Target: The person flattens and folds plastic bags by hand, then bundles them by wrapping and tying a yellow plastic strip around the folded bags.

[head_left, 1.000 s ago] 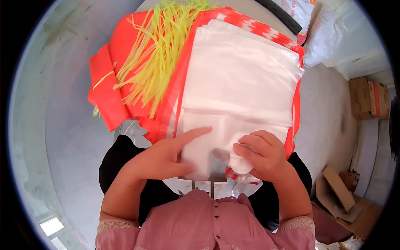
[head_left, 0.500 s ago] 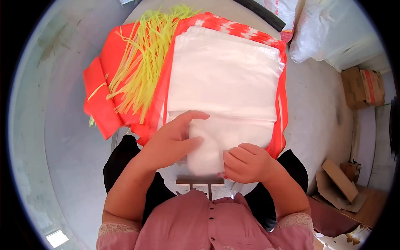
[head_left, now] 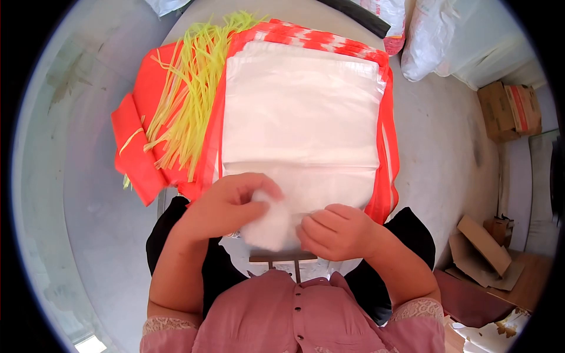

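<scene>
A stack of white plastic sheets [head_left: 303, 106] lies on red and white plastic [head_left: 385, 141] in front of me. At its near edge, my left hand [head_left: 235, 203] has its fingers curled against a blurred white bundle [head_left: 265, 226]. My right hand [head_left: 335, 232] is closed in a pinch just right of the bundle; what its fingers hold, if anything, is hidden. Yellow-green strips [head_left: 191, 100] lie left of the stack, over red plastic [head_left: 147, 82]. A folded red roll [head_left: 132, 147] with a yellow tie is at the far left.
A dark bar [head_left: 356, 16] lies at the table's far edge [head_left: 282, 9]. White sacks [head_left: 426, 41] are beyond it at the right. Cardboard boxes [head_left: 509, 112] stand at the right, and an opened carton [head_left: 479, 253] sits on a brown surface at the lower right.
The view has shifted, so the stack appears farther left. My left hand's fingers have closed in on the white bundle, which has moved from my right hand to my left. My right hand has drawn closed.
</scene>
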Demonstrator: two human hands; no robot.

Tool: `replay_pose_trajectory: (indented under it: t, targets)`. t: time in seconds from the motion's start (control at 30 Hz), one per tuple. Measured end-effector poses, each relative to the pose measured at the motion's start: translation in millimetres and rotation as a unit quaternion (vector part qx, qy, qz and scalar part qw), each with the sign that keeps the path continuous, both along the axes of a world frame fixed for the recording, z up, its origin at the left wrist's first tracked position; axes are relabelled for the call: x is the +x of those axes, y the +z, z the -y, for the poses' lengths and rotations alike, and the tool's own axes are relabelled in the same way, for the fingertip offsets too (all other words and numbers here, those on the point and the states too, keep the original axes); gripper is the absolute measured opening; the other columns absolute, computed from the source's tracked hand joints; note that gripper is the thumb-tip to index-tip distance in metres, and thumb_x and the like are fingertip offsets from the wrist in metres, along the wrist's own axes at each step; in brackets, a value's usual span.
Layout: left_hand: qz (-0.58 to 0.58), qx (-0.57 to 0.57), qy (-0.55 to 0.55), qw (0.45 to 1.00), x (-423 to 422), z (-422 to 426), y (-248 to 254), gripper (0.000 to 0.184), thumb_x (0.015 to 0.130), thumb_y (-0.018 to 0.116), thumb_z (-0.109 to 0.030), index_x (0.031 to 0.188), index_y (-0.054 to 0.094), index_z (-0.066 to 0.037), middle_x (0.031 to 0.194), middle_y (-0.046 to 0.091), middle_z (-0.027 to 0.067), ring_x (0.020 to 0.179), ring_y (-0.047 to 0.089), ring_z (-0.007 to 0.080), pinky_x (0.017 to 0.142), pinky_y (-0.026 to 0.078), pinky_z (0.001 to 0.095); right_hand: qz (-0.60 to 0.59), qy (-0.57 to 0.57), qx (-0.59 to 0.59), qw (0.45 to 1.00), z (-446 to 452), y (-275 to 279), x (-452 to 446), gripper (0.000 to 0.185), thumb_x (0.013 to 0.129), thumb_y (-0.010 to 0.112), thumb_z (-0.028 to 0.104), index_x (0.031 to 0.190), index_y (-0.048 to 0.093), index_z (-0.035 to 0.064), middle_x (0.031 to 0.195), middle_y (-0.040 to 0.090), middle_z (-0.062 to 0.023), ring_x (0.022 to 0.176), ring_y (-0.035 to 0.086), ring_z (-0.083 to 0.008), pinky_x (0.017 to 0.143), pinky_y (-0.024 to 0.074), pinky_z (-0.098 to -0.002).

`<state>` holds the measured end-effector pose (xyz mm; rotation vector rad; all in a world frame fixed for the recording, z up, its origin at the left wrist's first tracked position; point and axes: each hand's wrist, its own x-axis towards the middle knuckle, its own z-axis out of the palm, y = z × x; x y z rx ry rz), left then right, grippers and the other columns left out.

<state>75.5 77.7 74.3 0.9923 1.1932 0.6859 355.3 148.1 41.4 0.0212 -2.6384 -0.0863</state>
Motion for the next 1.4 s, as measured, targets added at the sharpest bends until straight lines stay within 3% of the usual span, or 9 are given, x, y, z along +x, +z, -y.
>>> replay_pose_trajectory:
  t: [0.17,0.33,0.43,0.6,0.8,0.9,0.93,1.23,1.4]
  targets:
    - [0.041,0.052,-0.159,0.985,-43,6,26,0.031,0.093,0.072,-0.006,0.124,0.074,-0.003,0.067,0.051,-0.0064,0.056,0.044,0.0019,0.052,0.035,0.025,-0.072,-0.036,-0.105,0.991,-6,16,-3,0.016,0.078,0.074,0.014,0.092,0.071,0.0096,0.096,0.069,-0.0025,0.078,0.065,-0.0178,0.064,0.0537,-0.0303]
    - [-0.044,0.157,0.014,0.986,-37,15,22,0.043,0.081,0.086,-0.007,0.123,0.075,-0.005,0.064,0.047,-0.0044,0.058,0.052,0.0077,0.054,0.039,0.0287,-0.138,-0.056,-0.144,0.978,-12,26,-10,0.028,0.066,0.074,0.008,0.093,0.073,0.0082,0.091,0.07,-0.0038,0.074,0.065,-0.0205,0.063,0.0541,-0.0309]
    - [-0.287,0.507,0.002,0.813,8,-8,15,0.046,0.071,0.089,-0.009,0.115,0.076,-0.006,0.075,0.057,0.001,0.068,0.059,0.0197,0.059,0.046,0.0355,-0.14,-0.058,-0.147,0.977,-14,35,-18,0.03,0.068,0.075,0.01,0.099,0.073,0.0079,0.09,0.069,-0.0042,0.074,0.065,-0.0217,0.061,0.0526,-0.0329]
    - [-0.349,0.566,0.022,0.746,43,-10,-5,0.044,0.063,0.084,-0.009,0.106,0.077,-0.007,0.091,0.068,0.0034,0.082,0.061,0.0265,0.071,0.05,0.038,-0.087,-0.046,-0.174,0.98,-11,45,-18,0.034,0.079,0.077,0.017,0.112,0.073,0.0078,0.094,0.07,-0.0038,0.079,0.067,-0.0228,0.061,0.0502,-0.0375]
    - [-0.357,0.611,0.054,0.705,38,-15,-4,0.04,0.063,0.074,-0.011,0.102,0.077,-0.006,0.096,0.074,0.0044,0.083,0.066,0.0265,0.069,0.053,0.0377,-0.062,-0.023,-0.375,0.925,-46,55,11,0.043,0.096,0.074,0.04,0.119,0.076,0.0036,0.114,0.076,-0.0128,0.101,0.074,-0.035,0.091,0.0578,-0.0462]
    - [-0.344,0.608,0.078,0.711,31,-13,4,0.039,0.063,0.078,-0.012,0.101,0.077,-0.005,0.096,0.075,0.0072,0.081,0.068,0.0273,0.07,0.055,0.0387,0.005,-0.009,-0.479,0.878,-76,47,40,0.065,0.099,0.068,0.057,0.136,0.069,0.0027,0.133,0.073,-0.0125,0.129,0.065,-0.0375,0.119,0.0396,-0.0535]
    - [-0.341,0.609,0.088,0.71,28,-12,8,0.038,0.064,0.079,-0.012,0.101,0.077,-0.004,0.095,0.075,0.0084,0.08,0.068,0.0279,0.07,0.055,0.0392,0.05,-0.024,-0.527,0.848,-83,50,46,0.073,0.094,0.073,0.057,0.144,0.064,0.0047,0.143,0.068,-0.0098,0.146,0.053,-0.0328,0.129,0.0213,-0.0543]
    - [-0.295,0.585,0.214,0.725,0,0,18,0.022,0.085,0.076,-0.009,0.105,0.072,-0.002,0.093,0.077,0.013,0.081,0.073,0.0302,0.085,0.057,0.0455,0.124,-0.144,-0.403,0.895,-82,36,40,0.085,0.074,0.082,0.005,0.154,0.054,0.0116,0.164,0.05,-0.0118,0.159,0.034,-0.0348,0.133,0.0149,-0.0561]
    - [-0.315,0.595,0.161,0.722,-2,1,26,0.017,0.089,0.073,-0.012,0.103,0.069,-0.004,0.092,0.078,0.0109,0.083,0.074,0.0293,0.089,0.057,0.0469,0.103,-0.172,-0.325,0.924,-86,21,29,0.078,0.078,0.081,0.003,0.152,0.055,0.012,0.162,0.051,-0.0108,0.158,0.035,-0.0355,0.131,0.0208,-0.0574]
